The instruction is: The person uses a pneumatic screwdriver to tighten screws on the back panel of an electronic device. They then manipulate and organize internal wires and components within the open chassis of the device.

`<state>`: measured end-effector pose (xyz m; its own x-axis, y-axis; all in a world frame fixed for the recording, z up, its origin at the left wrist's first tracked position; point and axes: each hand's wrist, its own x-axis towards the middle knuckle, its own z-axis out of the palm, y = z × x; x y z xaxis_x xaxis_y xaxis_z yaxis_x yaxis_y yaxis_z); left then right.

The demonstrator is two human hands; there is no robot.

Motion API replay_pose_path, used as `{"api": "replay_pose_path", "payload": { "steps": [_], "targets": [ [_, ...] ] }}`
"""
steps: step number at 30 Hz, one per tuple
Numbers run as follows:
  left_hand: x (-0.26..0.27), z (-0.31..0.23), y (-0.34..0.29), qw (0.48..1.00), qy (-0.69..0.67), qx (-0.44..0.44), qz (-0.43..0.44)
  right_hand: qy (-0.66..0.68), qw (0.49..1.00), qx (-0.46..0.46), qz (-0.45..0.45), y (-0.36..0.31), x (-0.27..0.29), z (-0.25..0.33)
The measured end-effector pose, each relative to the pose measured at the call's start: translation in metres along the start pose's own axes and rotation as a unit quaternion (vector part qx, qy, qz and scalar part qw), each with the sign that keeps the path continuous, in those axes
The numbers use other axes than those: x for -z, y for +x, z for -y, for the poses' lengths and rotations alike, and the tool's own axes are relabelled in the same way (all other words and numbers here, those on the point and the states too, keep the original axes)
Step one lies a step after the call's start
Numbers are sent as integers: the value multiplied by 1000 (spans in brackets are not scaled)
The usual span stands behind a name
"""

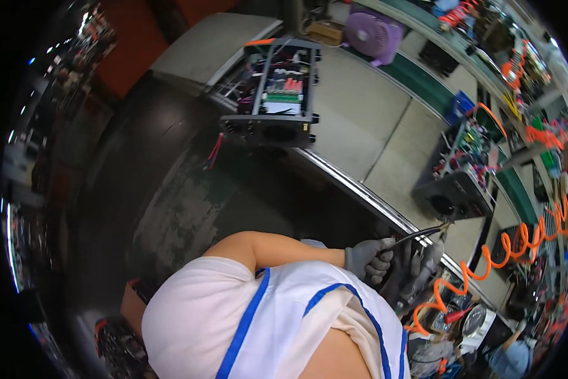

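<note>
My left hand (368, 259), in a grey glove, is closed round a black cable (413, 236). From the fist the cable runs right to split, pale loose ends over the edge of the workbench (366, 107). Just right of it is my right hand (420, 273), also gloved in grey, its fingers pointing up toward those ends. Blur hides whether these fingers grip anything. Beyond the cable ends stands an open dark metal case (456, 194) with coloured wires and parts inside.
Another open case (284, 95) sits at the bench's far left, wires (213, 151) hanging off its front. A purple fan (373, 36) stands behind. An orange coiled hose (480, 271) crosses at right, near a red-handled tool (456, 316). Low on the left is a cardboard box (134, 307).
</note>
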<state>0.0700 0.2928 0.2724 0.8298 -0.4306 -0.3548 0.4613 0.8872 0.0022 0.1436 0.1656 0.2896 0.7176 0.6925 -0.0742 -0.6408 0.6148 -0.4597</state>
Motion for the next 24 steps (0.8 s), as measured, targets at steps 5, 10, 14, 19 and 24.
{"api": "replay_pose_path", "payload": {
  "steps": [5, 10, 14, 19, 24],
  "targets": [
    [19, -31, -45, 995, -46, -86, 21, 23, 994, -87, 69, 59, -38, -46],
    [-11, -45, -73, 981, -111, -141, -73, 52, 976, -166, 129, 95, -59, -75],
    [44, -77, -95, 863, 385, -311, -105, 84, 965, -203, 144, 117, -71, -71],
    [241, -154, -188, 507, 430, -495, -560, 90, 965, -224, 107, 137, -71, -70],
    [333, -216, -305, 327, 267, -579, -698, 63, 977, -199, 51, 157, -73, -79]
  ]
}}
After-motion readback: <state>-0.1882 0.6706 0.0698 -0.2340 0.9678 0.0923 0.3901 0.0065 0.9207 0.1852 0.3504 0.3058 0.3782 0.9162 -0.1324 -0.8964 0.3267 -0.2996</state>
